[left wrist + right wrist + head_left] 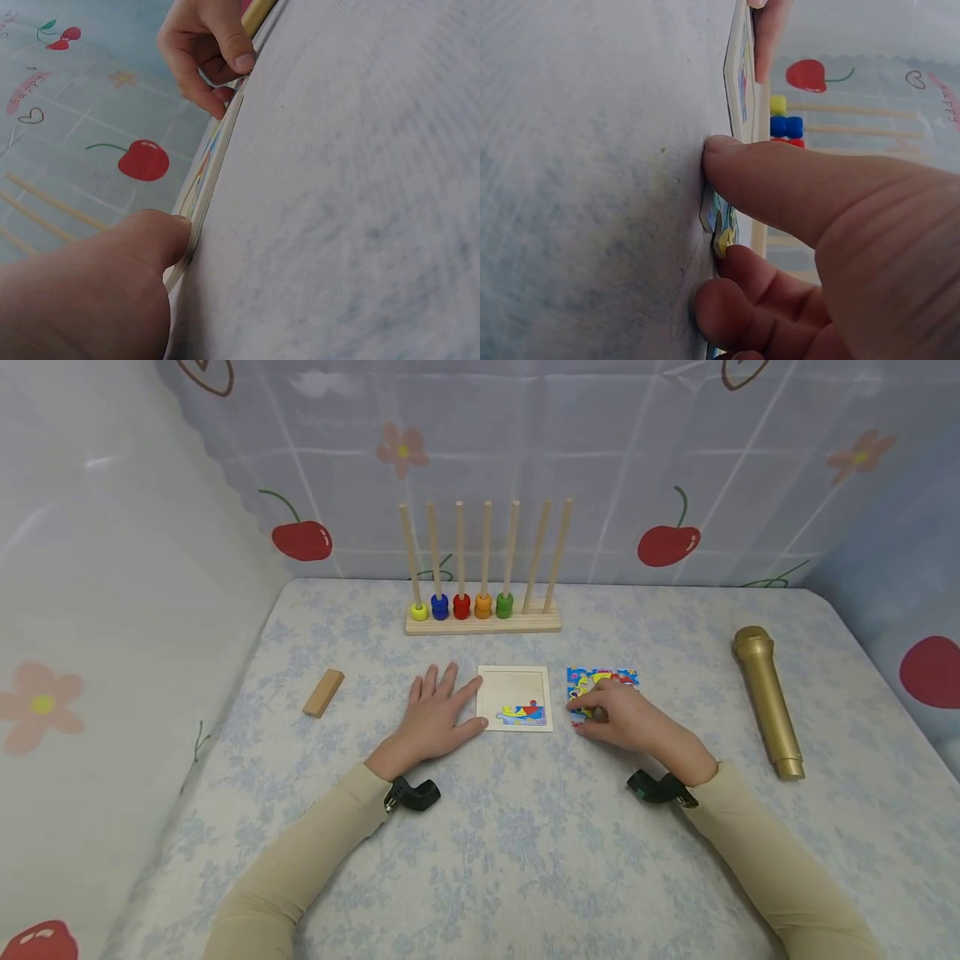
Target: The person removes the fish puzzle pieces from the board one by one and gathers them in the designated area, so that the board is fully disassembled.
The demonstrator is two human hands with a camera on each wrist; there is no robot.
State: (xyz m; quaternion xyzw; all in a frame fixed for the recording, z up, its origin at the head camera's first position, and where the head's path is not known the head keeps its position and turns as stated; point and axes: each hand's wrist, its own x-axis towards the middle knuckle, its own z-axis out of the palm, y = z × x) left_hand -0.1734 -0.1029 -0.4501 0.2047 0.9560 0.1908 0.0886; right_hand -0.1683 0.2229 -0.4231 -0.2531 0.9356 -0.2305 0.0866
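Observation:
A square wooden puzzle board (513,686) with a raised rim lies flat on the table. Joined colourful puzzle pieces (522,716) fill its lower right corner. My left hand (433,717) is spread palm down, its thumb and index fingertip at the board's left edge. To the right of the board is a patch of colourful puzzle pieces (581,677), partly hidden under my right hand (626,717). Thumb and index finger of that hand pinch a puzzle piece (709,210) at the patch's left side, and its other fingers curl close to the tabletop.
Behind the board stands a wooden peg rack (483,625) with coloured beads on several of its upright rods. A wooden block (324,693) lies at the left, and a gold microphone (769,703) lies at the right. A patterned curtain (525,460) hangs along the table's back edge.

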